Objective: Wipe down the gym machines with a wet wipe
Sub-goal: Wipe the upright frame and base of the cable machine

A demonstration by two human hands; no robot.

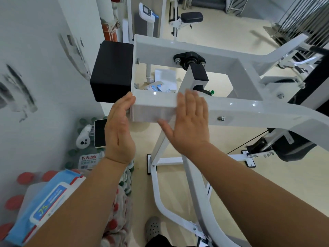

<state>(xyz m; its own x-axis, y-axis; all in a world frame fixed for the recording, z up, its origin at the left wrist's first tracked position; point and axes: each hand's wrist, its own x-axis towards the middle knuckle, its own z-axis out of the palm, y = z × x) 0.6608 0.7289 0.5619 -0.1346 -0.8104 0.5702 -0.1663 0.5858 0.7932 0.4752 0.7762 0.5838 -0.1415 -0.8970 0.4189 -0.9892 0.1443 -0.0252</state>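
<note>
A white gym machine frame (231, 106) crosses the middle of the view. A thin wet wipe (153, 112) is draped over the left end of its near beam. My left hand (119, 132) touches the beam's left end with straight fingers, at the wipe's edge. My right hand (190, 122) lies flat on the beam with its fingers straight over the wipe's right side and the thumb low on the front face. A black block (112, 72) is bolted to the frame's left end.
A blue wet wipe pack (48, 202) lies at the lower left on shrink-wrapped water bottles (87, 157), with a phone (100, 133) beside it. The wall (35, 68) is close on the left. A black padded machine (192, 16) stands behind.
</note>
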